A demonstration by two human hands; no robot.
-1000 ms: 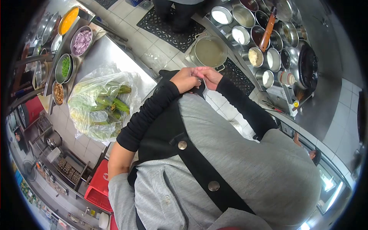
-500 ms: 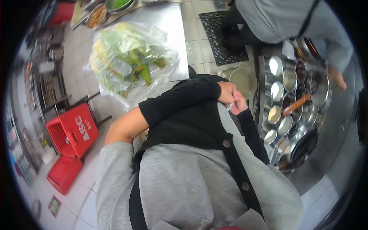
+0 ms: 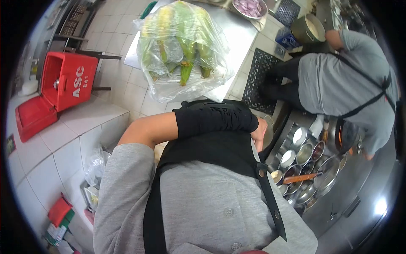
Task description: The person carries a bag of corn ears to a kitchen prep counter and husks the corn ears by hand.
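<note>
My left hand (image 3: pixel 259 129) reaches across my waist to the right, over the black apron (image 3: pixel 203 150). Its fingers are curled, and what they hold, if anything, is hidden. Only a sliver of my right hand (image 3: pixel 265 134) shows beside it, too little to make out its fingers. Ahead of me, a clear plastic bag (image 3: pixel 218 70) holding green and yellow corn in husks (image 3: pixel 184 44) rests at the edge of the metal table (image 3: pixel 243 36). The hands are apart from the bag.
A co-worker (image 3: pixel 325 84) stands ahead right, a hand near a pan (image 3: pixel 347 137). Several metal bowls (image 3: pixel 305 153) sit at the right. Also visible are a floor mat (image 3: pixel 256 82), a large pot (image 3: pixel 308 29), sliced onions (image 3: pixel 250 6) and a red box (image 3: pixel 67 80).
The view has swung right, bringing the co-worker more fully into frame. My joined hands now appear farther right and lower, with the right hand mostly hidden.
</note>
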